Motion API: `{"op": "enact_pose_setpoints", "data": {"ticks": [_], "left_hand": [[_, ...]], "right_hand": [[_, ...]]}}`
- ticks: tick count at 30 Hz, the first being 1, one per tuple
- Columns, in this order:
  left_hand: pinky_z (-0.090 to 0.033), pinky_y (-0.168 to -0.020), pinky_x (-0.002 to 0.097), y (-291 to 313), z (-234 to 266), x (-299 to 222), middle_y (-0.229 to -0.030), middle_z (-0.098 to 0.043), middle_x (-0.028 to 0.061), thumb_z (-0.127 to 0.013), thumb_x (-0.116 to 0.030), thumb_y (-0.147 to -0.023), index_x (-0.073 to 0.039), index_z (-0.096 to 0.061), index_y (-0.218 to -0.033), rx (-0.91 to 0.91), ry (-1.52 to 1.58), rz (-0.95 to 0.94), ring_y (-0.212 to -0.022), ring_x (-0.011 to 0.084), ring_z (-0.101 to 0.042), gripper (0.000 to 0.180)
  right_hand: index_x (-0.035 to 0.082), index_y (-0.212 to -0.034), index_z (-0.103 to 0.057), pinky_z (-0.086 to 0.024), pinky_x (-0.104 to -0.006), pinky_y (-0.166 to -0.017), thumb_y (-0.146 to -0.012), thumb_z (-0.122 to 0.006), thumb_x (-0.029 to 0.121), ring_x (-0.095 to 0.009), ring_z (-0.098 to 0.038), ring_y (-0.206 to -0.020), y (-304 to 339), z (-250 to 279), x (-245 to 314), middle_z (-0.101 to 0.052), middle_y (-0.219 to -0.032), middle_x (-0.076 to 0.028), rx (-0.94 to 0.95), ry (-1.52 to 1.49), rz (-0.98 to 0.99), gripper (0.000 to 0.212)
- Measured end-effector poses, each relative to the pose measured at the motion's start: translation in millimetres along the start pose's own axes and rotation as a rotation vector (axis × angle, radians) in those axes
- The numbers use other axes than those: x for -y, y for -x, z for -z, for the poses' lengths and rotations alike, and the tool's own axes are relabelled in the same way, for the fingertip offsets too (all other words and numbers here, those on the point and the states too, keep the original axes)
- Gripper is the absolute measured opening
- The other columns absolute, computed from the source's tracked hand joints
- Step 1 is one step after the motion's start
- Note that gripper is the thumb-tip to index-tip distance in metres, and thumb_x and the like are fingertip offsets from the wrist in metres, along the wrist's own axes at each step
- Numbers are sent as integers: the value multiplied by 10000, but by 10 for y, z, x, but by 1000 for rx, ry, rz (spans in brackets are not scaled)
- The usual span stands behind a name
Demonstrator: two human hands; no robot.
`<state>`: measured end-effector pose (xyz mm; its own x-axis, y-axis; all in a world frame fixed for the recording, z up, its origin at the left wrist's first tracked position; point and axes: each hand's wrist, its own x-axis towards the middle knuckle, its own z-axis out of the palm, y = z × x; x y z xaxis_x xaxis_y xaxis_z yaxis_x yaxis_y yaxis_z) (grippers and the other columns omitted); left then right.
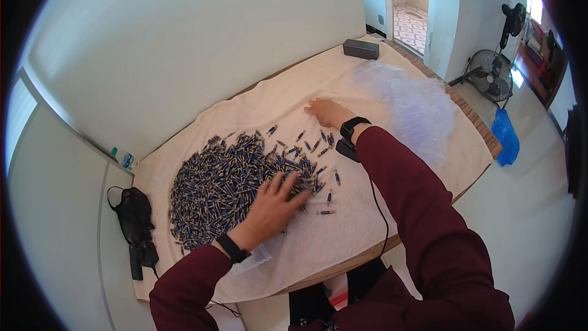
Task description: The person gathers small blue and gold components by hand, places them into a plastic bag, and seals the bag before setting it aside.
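A large heap of small blue-and-black cylindrical pieces with gold-coloured ends lies on a pale cloth over the table. My left hand reaches across the heap's right front edge, its fingers spread and slightly blurred, touching the pieces there without gripping any that I can see. Farther back, my right hand rests on the cloth beyond the loose pieces, fingers stretched out and holding nothing visible. Several single pieces are scattered between the two hands. Under my left wrist lies a clear plastic bag.
Clear plastic bags are spread at the table's right, near a black box. A black bag and a bottle are at the left edge. A cable runs from my right wrist. A fan stands beyond the table.
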<state>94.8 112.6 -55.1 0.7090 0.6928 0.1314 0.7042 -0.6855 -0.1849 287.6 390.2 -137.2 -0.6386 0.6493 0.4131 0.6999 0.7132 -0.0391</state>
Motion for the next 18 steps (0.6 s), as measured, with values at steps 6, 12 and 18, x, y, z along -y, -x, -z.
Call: {"op": "enact_pose_setpoints", "data": {"ticks": [6, 12, 18], "left_hand": [[-481, -828, 461, 128, 97, 6, -1187, -464, 201, -696, -180, -757, -124, -533, -1201, 73, 271, 562, -1046, 372, -527, 476], [-496, -774, 443, -51, 12, -17, -1086, -473, 212, -745, -215, -711, -78, -530, -1180, 24, 403, 612, -934, 381, -554, 534], [-480, -765, 439, 59, -334, -31, -1026, -494, 213, -768, -166, -671, -38, -527, -1117, -216, 540, 591, -916, 382, -548, 523]], "right_hand": [[52, -936, -667, -492, -421, -865, -837, -585, 127, -332, -584, -1044, 254, 692, 526, -628, -1009, -167, 126, 104, -132, 149], [13, -891, -664, -505, -422, -825, -788, -613, 182, -359, -610, -973, 631, 809, 1016, -617, -989, -209, 197, -131, -261, 204], [22, -985, -650, -494, -433, -842, -787, -591, 206, -381, -591, -985, 584, 817, 1748, -576, -1085, -236, 255, -261, -167, 277]]}}
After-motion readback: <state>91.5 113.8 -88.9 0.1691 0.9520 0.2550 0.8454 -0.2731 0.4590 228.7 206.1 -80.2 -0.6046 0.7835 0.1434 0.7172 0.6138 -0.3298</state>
